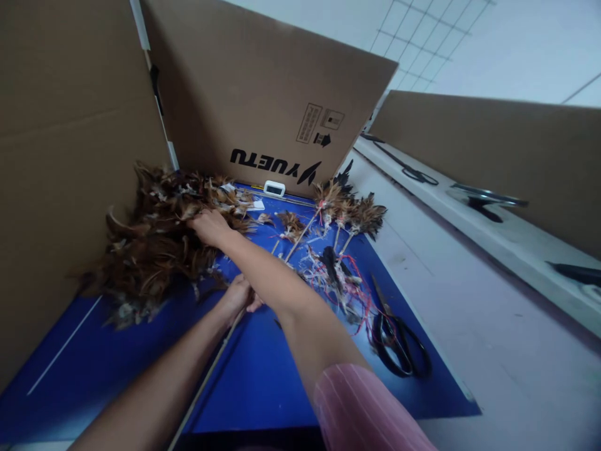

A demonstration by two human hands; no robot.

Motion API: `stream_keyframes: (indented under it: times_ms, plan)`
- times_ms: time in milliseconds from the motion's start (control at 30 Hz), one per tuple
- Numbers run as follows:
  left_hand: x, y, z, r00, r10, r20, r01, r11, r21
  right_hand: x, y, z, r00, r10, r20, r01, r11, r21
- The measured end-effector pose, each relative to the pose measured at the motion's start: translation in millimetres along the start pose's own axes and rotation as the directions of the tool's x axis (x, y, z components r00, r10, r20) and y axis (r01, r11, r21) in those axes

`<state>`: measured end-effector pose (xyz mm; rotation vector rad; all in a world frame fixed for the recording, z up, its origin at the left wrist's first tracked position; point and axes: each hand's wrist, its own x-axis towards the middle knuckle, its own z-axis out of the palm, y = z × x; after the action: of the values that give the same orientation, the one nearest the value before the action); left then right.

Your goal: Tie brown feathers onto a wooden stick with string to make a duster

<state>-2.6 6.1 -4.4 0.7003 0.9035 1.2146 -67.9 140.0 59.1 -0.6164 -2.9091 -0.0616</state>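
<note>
My left hand (240, 294) is closed around a thin stick (206, 379), which slants down toward the near edge of the blue mat (263, 388). Across and above it reaches my right arm in a pink striped sleeve. At the far left, my right hand (211, 227) is in a big heap of brown feathers (154, 244), fingers curled on some of them; the fingertips are partly hidden. Beyond the left hand, a small bunch of feathers (291, 224) lies on the mat. Several feather-tipped sticks (345, 210) rest at the back right.
Black-handled scissors (399, 344) lie at the right, beside tangled pink and white string (350, 279). Cardboard walls (263, 81) stand behind and to the left. A small white digital display (274, 188) sits against the back wall. More tools, including scissors (417, 175), lie on a white ledge.
</note>
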Motion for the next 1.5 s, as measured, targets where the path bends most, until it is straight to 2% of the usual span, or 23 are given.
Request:
stream_keyframes:
  times_ms: [100,233,367,467,533,667,800,967,1200,1333,1500]
  plan:
    - [0,3,-0.5,1.0,-0.009,0.026,0.009,1.0,-0.021,-3,7,-8,0.999,0.036,0.006,-0.036,0.997,0.074]
    - [-2,8,0.0,0.997,-0.035,0.074,0.037,0.999,-0.015,-32,25,-34,0.994,0.073,-0.077,-0.044,0.944,0.327]
    - [-3,11,0.4,0.999,-0.03,0.025,0.031,0.999,-0.04,-82,48,-67,0.975,0.162,-0.15,-0.045,0.809,0.585]
    - [-3,14,0.1,0.999,-0.041,-0.001,0.041,0.997,-0.067,-129,64,-89,0.967,0.238,-0.091,-0.096,0.669,0.737]
    - [-4,16,-0.2,0.998,-0.07,0.002,0.07,0.996,-0.052,-162,72,-103,0.967,0.253,-0.023,-0.155,0.657,0.738]
    - [-7,18,0.7,0.997,-0.074,0.031,0.074,0.997,0.009,-220,78,-121,0.964,0.266,0.027,-0.225,0.749,0.623]
    - [-10,16,2.7,0.997,-0.074,0.032,0.072,0.996,0.06,-255,73,-124,0.955,0.249,0.161,-0.295,0.746,0.597]
    - [-11,12,4.9,0.992,-0.104,0.072,0.098,0.992,0.085,-262,74,-116,0.947,0.262,0.188,-0.322,0.729,0.604]
    - [-19,15,10.1,0.968,-0.21,0.135,0.193,0.973,0.126,-248,86,-102,0.945,0.235,0.229,-0.326,0.747,0.579]
    - [-19,12,11.1,0.97,-0.202,0.138,0.18,0.971,0.157,-239,87,-98,0.942,0.2,0.269,-0.324,0.752,0.574]
    - [-16,13,11.2,0.973,-0.177,0.147,0.165,0.982,0.093,-232,89,-97,0.926,0.149,0.347,-0.335,0.745,0.577]
